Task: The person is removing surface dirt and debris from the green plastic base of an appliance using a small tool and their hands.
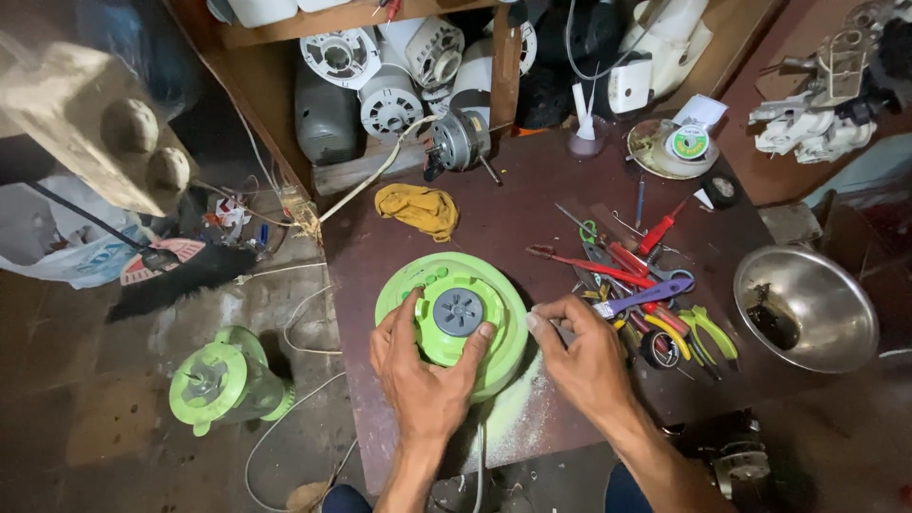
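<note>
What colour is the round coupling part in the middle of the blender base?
Grey, set in the light green plastic blender base; seen in the head view.

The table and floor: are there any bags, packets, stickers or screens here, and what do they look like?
Plastic bag: on the floor at far left, crumpled, white with blue print.
Solder spool: on a round dish at the table's back, white reel with a green round label.
White paper packet: just behind the spool, small and creased.
No screens show. The left hand and right hand hold a green blender base with no sticker showing.
</note>
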